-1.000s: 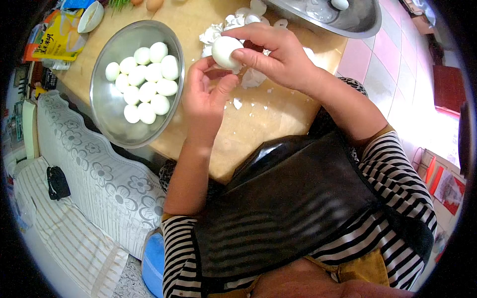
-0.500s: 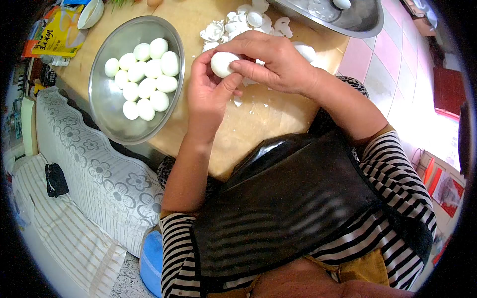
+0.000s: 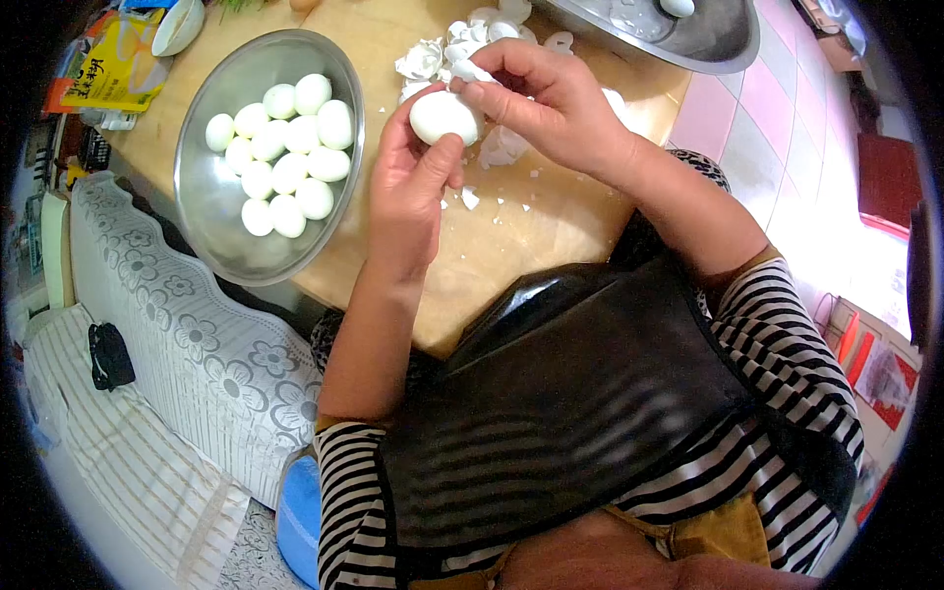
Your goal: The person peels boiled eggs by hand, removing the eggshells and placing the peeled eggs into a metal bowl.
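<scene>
One yellow pack [image 3: 118, 64] lay far L. Next R, a bowl [image 3: 211, 226] w/ many white eggs [image 3: 290, 173] stood on the table [image 3: 521, 236]. L hand [image 3: 413, 187] curled round one more egg [image 3: 438, 120], held over the table, just R of the bowl. Shells [image 3: 423, 59] lay heaped past it, far side. R hand [image 3: 560, 113] pinched a shell bit [image 3: 471, 72] near the egg's far edge. Far R stood a basin [image 3: 639, 56] w/ 1 pale egg [image 3: 677, 8].

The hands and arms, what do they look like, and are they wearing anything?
The left hand and right hand are bare: no gloves, rings or watch show. The left forearm and right forearm are bare too. The left sleeve and right sleeve have black and pale stripes, and end near the elbows with brownish-yellow trim.
</scene>
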The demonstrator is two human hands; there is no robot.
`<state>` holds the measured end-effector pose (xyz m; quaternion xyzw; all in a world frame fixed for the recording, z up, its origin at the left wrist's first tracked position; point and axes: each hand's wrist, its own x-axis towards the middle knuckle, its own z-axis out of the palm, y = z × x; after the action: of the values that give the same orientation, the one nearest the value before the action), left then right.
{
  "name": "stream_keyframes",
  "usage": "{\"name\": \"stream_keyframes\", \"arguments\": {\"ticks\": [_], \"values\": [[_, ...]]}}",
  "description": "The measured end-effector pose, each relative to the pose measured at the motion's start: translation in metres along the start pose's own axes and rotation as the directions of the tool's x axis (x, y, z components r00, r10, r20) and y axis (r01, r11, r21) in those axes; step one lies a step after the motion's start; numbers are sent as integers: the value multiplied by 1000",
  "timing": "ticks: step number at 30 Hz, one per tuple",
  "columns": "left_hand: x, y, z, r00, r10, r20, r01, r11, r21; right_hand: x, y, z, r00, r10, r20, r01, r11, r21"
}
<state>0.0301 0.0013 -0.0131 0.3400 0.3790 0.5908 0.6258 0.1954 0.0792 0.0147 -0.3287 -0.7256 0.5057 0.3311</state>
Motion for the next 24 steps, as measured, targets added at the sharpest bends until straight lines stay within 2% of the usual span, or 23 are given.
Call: {"name": "stream_keyframes", "arguments": {"ticks": [3,5,6,8,12,18,20,24], "values": [[0,1,2,1000,-22,-18,21,997,-79,1,2,0,999,18,-40,-17,999,34],[-1,2,5,999,-50,-1,49,984,-170,2,2,-3,998,-14,-56,9,996,-89],[-1,-2,5,999,-47,-10,44,984,-173,2,2,-4,999,-15,-46,11,996,-88],[-1,-12,1,996,-79,32,84,967,-239,3,2,-4,998,15,-57,-26,980,-200],[-3,-14,5,998,-66,-12,61,967,-247,-1,1,-1,999,45,-30,-50,979,-200],[-1,-9,5,998,-66,-19,59,965,-255,-2,-3,-2,1000,7,-30,-13,980,-198],[-1,-12,1,997,-71,20,73,966,-247,-3,-1,-1,992,-119,-46,104,965,-241],[-1,-10,3,997,-70,27,75,939,-337,-3,0,-2,982,-184,-52,152,917,-368]]}}
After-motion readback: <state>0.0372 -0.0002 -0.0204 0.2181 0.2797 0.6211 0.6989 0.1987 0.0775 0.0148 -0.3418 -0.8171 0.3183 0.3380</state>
